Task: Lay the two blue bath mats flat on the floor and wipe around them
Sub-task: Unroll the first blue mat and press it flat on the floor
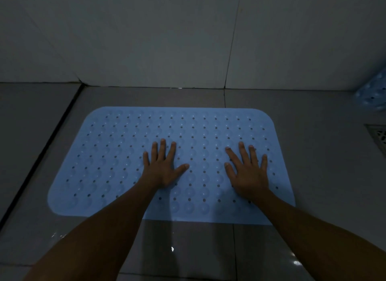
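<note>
A light blue bath mat (117,155) with rows of small holes and round bumps lies flat on the grey tiled floor, close to the wall. My left hand (161,165) presses on its middle with fingers spread and straight. My right hand (247,170) presses flat on its right half, fingers also spread. A second blue mat (372,92) shows only partly at the right edge of the view, standing bunched or rolled against the wall.
A grey tiled wall (146,40) rises just behind the mat. A metal floor drain (379,136) sits at the right. A dark groove (39,155) runs diagonally along the floor left of the mat. The floor near me (188,249) is glossy with wet glints.
</note>
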